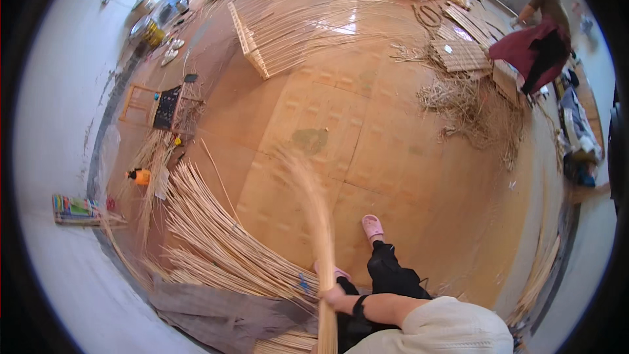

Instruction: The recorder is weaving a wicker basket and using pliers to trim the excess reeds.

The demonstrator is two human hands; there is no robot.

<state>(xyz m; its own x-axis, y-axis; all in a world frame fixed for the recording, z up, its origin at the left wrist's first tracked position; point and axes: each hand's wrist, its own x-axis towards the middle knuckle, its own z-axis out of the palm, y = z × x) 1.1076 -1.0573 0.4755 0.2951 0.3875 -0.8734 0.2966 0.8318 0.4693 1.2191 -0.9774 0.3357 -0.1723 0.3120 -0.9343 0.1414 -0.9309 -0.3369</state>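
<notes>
Bundle of thin cane strips [313, 203]: long, light, whippy, probably splintery; right hand [332, 296] clenched round near end, the sensible grip; left hand unseen

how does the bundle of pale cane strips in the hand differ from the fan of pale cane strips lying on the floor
The bundle of pale cane strips is gripped in the right hand and stands up off the floor, its top blurred; the fan of pale cane strips lies flat on the floor, untouched. The held bundle is narrow and gathered; the floor fan is wide and spread. Both are long, thin and pale straw-coloured.
</notes>
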